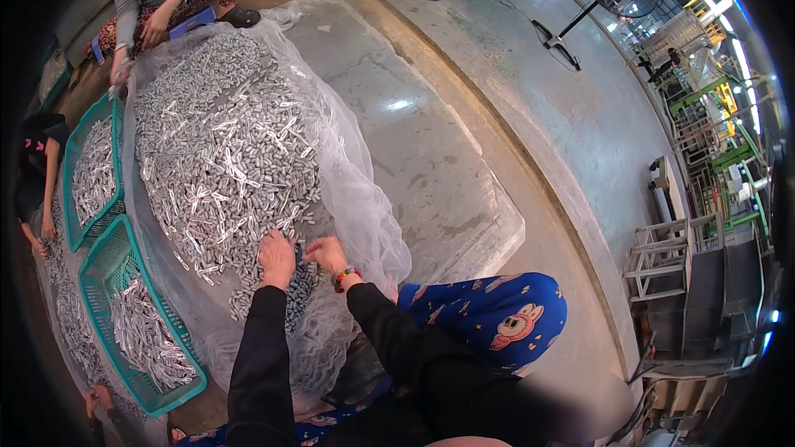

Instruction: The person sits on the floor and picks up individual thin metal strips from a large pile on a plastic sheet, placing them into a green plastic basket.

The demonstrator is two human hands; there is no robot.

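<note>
Your left hand (277, 259) reached forward, fingers bent over the near side of the metal parts (228, 167); your right hand (328, 255) slanted in beside it, fingers narrowed; whether either held anything, I couldn't tell. Two green baskets (112, 258) stood left; right of them, one heap of parts, too many to count, lay on one pale mesh sheet (354, 161)

Forming a broad, loose heap of small grey pieces (233, 149) on a sheer whitish sheet (352, 149), left of the scene's middle. Showing short, stubby shapes, lying at all angles. Mingling with longer, shinier silvery strips (203, 199), crossing one another thickly through the middle. Looking finer at the far end, narrowing at the near end into a darker cluster (299, 291).
</note>
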